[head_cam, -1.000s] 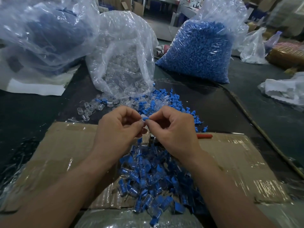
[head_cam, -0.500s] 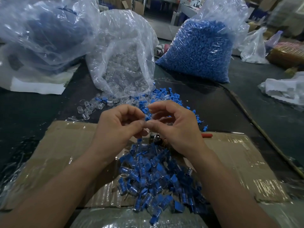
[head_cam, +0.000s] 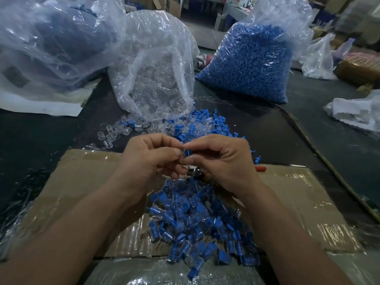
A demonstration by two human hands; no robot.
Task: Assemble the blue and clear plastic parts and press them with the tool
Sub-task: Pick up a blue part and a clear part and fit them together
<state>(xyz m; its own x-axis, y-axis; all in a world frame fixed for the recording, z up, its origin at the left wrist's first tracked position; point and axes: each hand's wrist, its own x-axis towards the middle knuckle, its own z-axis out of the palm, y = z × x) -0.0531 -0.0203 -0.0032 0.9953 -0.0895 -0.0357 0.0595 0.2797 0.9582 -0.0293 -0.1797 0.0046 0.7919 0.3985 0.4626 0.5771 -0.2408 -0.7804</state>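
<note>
Right hand [head_cam: 222,161] pinches the blue plug [head_cam: 187,152]; push it squarely toward nine o'clock into the left hand [head_cam: 153,159], whose curled fingers hide their contents.

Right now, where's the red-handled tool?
Head view: the tool lies at the cardboard's far edge, right of centre, mostly hidden behind the right hand.
</note>
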